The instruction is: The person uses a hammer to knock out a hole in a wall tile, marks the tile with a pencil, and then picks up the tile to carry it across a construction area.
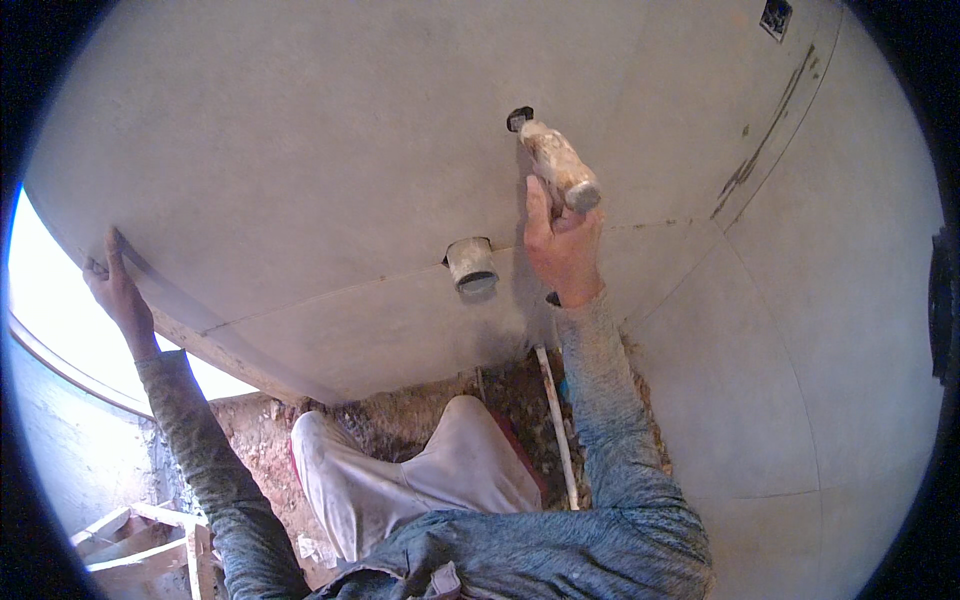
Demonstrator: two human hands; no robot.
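Observation:
My right hand is closed round a thick, pale-brown crusted tool with a rounded grey end, its exact kind unclear. The tool's far end meets a small dark hole in the smooth grey wall. At far left, my left hand rests at the wall's edge beside the bright opening, fingers stretched out and apart, with nothing seen in it. Lower and left of my right hand, a short grey pipe stub sticks out of the wall.
A white pipe rises beside my knees from rough broken earth. Pale wooden pieces stand at lower left. A side wall closes off the right, and a dark box opening shows at top right.

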